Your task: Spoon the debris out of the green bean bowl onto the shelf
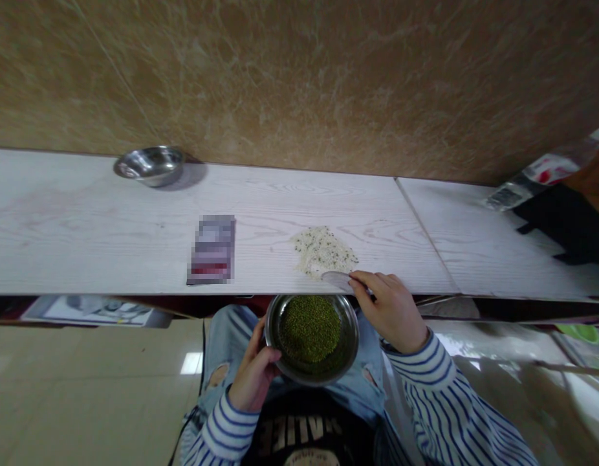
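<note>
My left hand (255, 369) grips the rim of a steel bowl (350, 349), thumb over the edge, just below the counter's front edge and above my lap. Green mung beans (313, 327) lie in that bowl. In my right hand (389, 307) is a spoon (336, 278), its handle pinched between thumb and fingers. The spoon's head touches the near side of a pile of white rice-like grains (323, 249), speckled with green beans, on the counter.
A second steel bowl (151, 165) stands at the back left by the wall. A blurred-out phone-shaped item (212, 249) lies left of the grain pile. On the right, a clear plastic bottle (537, 178) lies beside a black object (566, 223). The white counter (86, 233) ends above my lap.
</note>
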The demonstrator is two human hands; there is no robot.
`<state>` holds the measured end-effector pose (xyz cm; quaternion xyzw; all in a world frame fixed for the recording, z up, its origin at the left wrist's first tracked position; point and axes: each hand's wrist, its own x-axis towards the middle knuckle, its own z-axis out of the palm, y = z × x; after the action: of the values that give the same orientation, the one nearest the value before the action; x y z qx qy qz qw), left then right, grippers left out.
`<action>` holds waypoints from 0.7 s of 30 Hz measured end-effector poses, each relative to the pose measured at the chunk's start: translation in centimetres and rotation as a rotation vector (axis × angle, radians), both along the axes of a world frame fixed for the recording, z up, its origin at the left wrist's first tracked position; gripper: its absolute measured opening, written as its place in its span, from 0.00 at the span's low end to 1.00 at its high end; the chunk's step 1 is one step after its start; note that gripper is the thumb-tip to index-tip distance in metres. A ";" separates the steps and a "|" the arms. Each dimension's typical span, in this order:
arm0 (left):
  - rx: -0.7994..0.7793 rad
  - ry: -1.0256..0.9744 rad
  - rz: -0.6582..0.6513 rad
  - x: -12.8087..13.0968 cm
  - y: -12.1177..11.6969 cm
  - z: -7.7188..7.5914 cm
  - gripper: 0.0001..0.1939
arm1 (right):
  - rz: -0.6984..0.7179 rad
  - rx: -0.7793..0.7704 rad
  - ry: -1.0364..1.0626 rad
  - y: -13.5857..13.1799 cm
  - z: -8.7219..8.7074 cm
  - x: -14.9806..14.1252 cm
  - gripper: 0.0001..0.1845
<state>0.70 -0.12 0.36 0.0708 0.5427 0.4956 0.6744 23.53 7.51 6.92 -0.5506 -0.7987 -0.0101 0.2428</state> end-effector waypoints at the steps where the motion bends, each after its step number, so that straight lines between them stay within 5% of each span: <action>1: -0.001 -0.001 0.004 0.0 0.0 0.0 0.37 | 0.006 -0.006 0.008 0.0 0.0 0.1 0.11; 21: 0.001 0.019 -0.006 0.1 -0.1 0.0 0.37 | -0.046 0.011 -0.009 -0.4 0.0 0.7 0.11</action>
<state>0.75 -0.17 0.32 0.0773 0.5488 0.4931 0.6707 24.23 7.12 6.94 -0.5674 -0.7868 -0.0222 0.2420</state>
